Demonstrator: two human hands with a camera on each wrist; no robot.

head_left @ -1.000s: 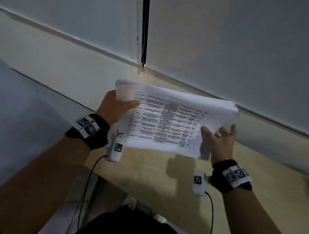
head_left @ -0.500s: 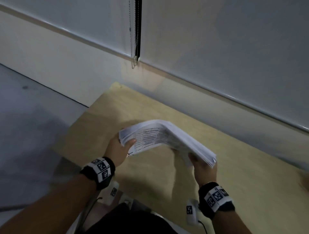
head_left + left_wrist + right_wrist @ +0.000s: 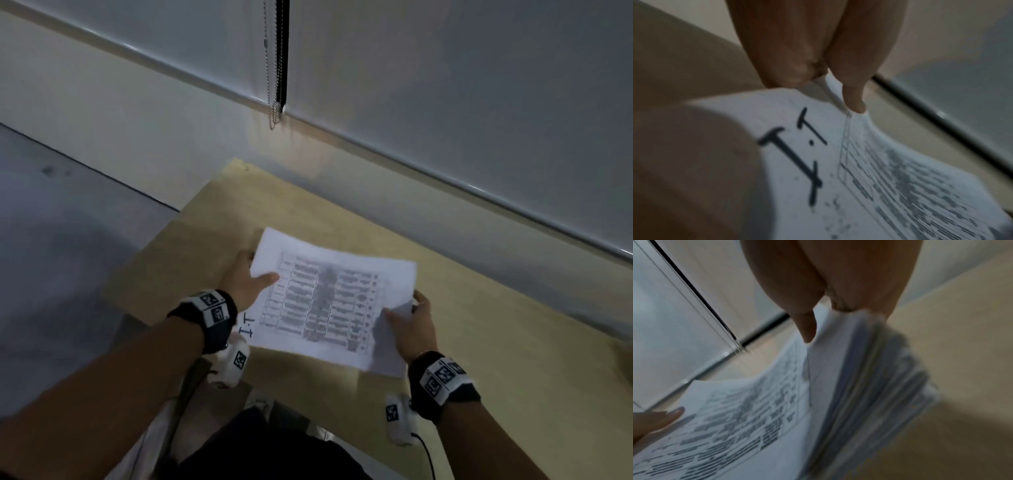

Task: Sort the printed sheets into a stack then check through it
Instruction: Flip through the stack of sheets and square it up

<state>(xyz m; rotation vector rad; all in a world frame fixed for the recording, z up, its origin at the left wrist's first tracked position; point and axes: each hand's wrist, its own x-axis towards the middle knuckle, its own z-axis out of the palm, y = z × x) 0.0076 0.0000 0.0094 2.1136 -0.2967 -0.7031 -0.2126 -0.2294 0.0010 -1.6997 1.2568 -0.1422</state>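
Observation:
A stack of printed sheets (image 3: 329,298) with a table of text on its top page is held low over the light wooden table (image 3: 513,359). My left hand (image 3: 248,282) grips the stack's left edge, thumb on top beside a handwritten mark. My right hand (image 3: 409,322) grips the near right corner, thumb on the top page. In the left wrist view the thumb presses the stack (image 3: 879,170) near the mark. In the right wrist view the stack's (image 3: 859,394) right edge is fanned and blurred under my fingers.
A white blind (image 3: 445,85) hangs behind the table, with a bead chain (image 3: 274,68) dangling at its edge. Grey floor (image 3: 51,257) lies to the left of the table. My dark-clothed lap (image 3: 274,452) is at the near edge.
The stack came down from chest height, was bent into an arch half a second ago, and now lies flatter, face up. Both hands kept their hold.

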